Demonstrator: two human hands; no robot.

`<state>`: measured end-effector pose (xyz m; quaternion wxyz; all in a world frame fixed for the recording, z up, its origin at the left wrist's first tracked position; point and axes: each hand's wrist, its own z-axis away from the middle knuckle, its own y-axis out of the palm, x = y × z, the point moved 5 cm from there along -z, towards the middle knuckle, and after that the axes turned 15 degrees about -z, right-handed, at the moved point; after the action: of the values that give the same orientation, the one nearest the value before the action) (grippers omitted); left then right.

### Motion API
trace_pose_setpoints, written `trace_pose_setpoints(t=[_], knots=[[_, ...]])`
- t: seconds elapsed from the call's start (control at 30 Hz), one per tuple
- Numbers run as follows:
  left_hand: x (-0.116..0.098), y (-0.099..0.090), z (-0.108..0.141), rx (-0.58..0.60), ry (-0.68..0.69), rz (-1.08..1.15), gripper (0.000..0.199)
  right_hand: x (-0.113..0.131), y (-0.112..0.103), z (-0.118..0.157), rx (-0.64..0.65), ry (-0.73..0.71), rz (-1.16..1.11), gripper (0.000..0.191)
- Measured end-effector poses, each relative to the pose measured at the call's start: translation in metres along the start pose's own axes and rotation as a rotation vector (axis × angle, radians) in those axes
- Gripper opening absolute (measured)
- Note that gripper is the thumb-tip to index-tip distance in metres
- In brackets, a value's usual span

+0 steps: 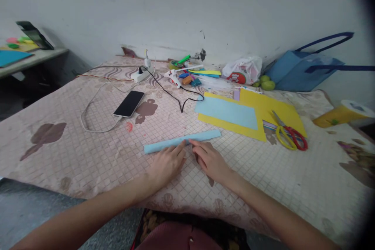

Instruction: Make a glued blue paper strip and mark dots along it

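Note:
A light-blue folded paper strip (205,136) lies slightly slanted on the patterned tablecloth in front of me. My left hand (170,162) reaches to its middle from the near side, fingers stretched and fingertips on the paper. From the right, my right hand (209,160) touches the same spot with its index finger extended; its other fingers bend beneath. The two index fingertips almost meet on the strip. Neither hand grasps it. Farther back, a flat light-blue sheet (228,112) rests on a yellow sheet (258,133).
A phone (129,104) on a charging cable lies left, near a power strip (143,74). Behind are a glue gun (173,77), its black cord and a plastic bag (243,70). Scissors (288,134), a yellow roll (336,114) and a blue bag (295,70) are at right.

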<state>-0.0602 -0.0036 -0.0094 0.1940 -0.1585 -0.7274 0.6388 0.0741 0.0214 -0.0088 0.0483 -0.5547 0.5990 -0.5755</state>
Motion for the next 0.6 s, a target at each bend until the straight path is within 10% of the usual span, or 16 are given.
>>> trace_pose_setpoints(t=[0.6], knots=[[0.010, 0.008, 0.013, 0.023, -0.065, -0.064, 0.017, -0.013, 0.010, -0.010, 0.095, -0.006, 0.174, 0.032]])
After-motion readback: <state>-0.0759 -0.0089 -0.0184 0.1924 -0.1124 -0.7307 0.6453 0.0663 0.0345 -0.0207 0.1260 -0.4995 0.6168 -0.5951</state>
